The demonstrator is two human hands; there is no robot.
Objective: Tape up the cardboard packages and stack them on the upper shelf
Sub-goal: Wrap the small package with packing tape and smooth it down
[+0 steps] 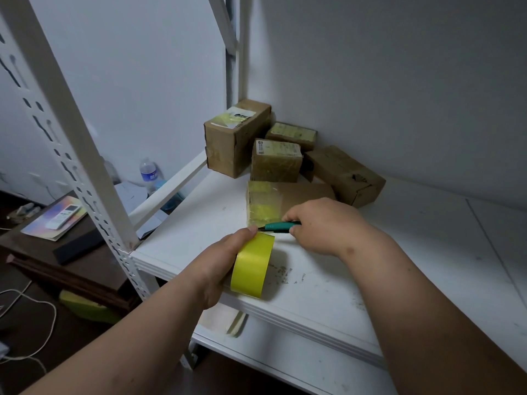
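On the white shelf (328, 283), the left hand (221, 266) grips a yellow tape roll (252, 266); the right hand (322, 226) holds a green utility knife (281, 225) beside a flat cardboard package (288, 199).

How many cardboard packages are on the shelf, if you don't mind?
5: tall package at back left, small one by the wall, one in front, one right, flat one nearest.

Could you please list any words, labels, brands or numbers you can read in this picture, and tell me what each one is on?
None can be read outright.
Middle box: white label with a round logo and a barcode, print too small.
Tall box: white sticker, print blurred.
Water bottle: blue label, letters blurred.
Remote control: buttons and screen, markings too small.
Tape roll and cutter: no print visible.
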